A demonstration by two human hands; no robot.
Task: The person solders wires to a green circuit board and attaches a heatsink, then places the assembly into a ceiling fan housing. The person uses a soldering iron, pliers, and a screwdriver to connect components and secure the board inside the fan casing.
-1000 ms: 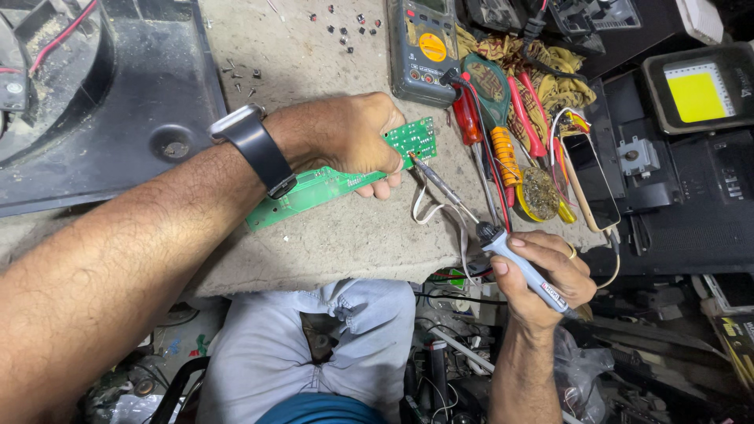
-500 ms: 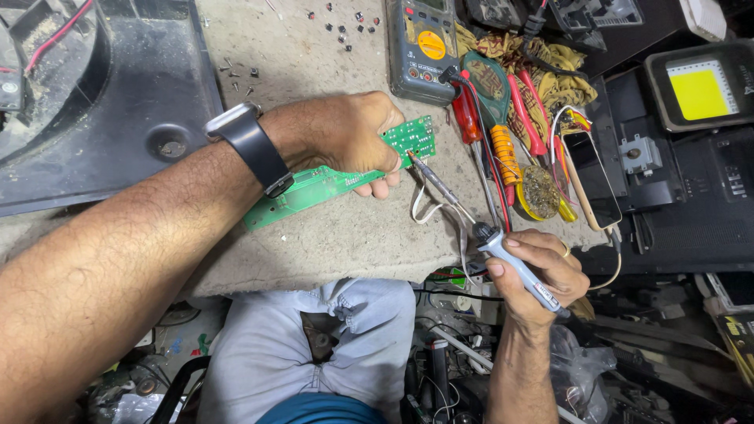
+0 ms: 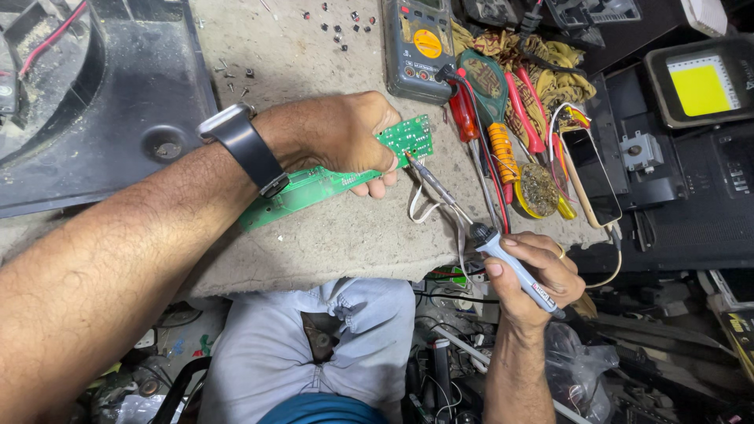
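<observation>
My left hand [image 3: 342, 137], with a dark watch on the wrist, grips a long green circuit board [image 3: 314, 184] and holds it down on the grey worktop [image 3: 330, 235]. My right hand [image 3: 534, 271] is closed around the blue-grey handle of a soldering iron [image 3: 471, 224]. The iron's metal tip points up and left and sits right at the board's right end, just below my left fingers. A pale ribbon cable [image 3: 428, 210] curls on the worktop under the iron's shaft.
A multimeter [image 3: 416, 47] lies at the top centre. Right of it are a red screwdriver [image 3: 463, 118], a solder coil [image 3: 500, 149], a brass wool pad [image 3: 538, 188] and a phone [image 3: 591, 174]. A black plastic housing [image 3: 102, 102] fills the left. Tiny screws [image 3: 338, 27] are scattered near the top.
The soldering iron's tip has moved up and left, closer to the board's right end. My left hand keeps its hold on the board.
</observation>
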